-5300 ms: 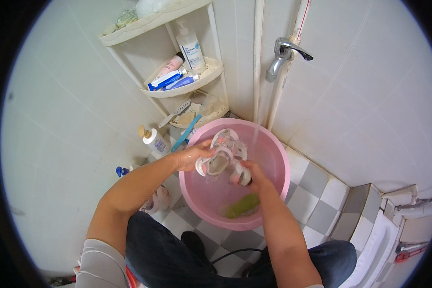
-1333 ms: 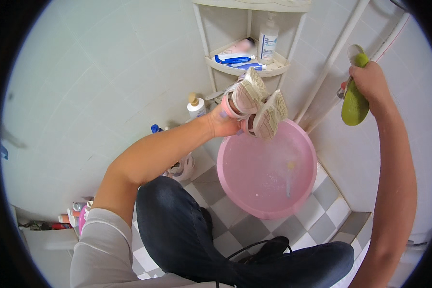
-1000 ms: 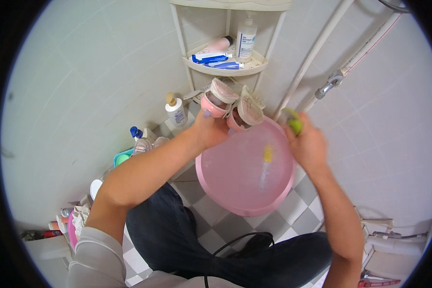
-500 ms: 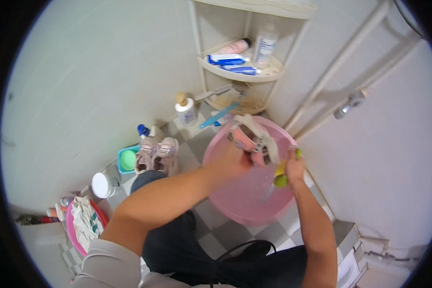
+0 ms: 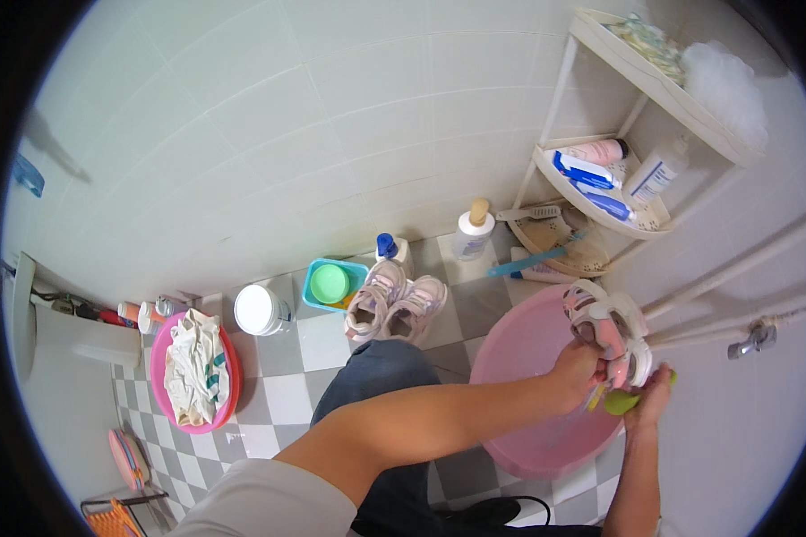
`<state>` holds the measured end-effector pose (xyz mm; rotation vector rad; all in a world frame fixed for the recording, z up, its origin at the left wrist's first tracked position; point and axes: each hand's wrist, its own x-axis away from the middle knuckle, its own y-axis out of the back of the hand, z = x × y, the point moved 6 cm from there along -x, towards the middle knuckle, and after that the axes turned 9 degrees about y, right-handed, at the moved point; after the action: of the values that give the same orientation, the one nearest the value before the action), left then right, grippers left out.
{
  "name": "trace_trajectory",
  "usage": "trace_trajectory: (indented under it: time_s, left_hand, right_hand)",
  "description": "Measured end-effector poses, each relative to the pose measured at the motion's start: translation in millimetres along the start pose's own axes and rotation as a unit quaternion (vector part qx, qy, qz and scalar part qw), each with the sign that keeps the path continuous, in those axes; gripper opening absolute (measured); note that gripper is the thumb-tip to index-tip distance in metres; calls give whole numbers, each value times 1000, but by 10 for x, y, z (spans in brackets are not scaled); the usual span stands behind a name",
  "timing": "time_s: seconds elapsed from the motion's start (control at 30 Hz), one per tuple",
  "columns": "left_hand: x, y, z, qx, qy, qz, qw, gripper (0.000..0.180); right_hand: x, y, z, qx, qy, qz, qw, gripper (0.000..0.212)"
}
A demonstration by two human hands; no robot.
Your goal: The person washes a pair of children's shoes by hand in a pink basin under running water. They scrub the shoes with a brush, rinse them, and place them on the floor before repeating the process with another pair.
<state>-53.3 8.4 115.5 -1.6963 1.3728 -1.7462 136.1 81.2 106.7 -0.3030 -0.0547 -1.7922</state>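
Observation:
My left hand is closed on a pink-and-white sandal, held over the right side of a pink basin. The sandal is tilted, and my fingers hide part of it. Just right of it, my right hand is closed round a lime-green brush, with a bit of yellow showing near the sandal. Much of the brush is covered by the fingers. Some water lies in the basin.
Left of the basin stand a pair of pale pink sneakers, a turquoise basket, a white tub and a pink basin of clothes. A pump bottle and corner shelf are behind; a tap juts from the right wall.
The view has swung left, so the basin and hands now appear farther right. The left hand still has the sandal and the right hand the brush, both close together.

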Motion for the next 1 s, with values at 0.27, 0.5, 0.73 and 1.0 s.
trace_trajectory:
  time_s: [0.27,0.5,0.73,1.0]
  left_hand:
    - [35,-86,-68,-58,-47,-101,992,34]
    - [-44,-140,-48,-93,-140,-129,977,41]
    - [-222,-120,41,-86,-139,-71,984,32]
    - [-213,-46,174,-79,-133,-68,986,27]
  right_hand:
    - [797,-619,785,-7,162,-66,984,38]
    - [1222,-1133,647,169,287,-25,943,50]
    - [1167,-1052,551,110,232,-112,960,48]
    - [1112,-1018,531,19,172,-113,978,51]
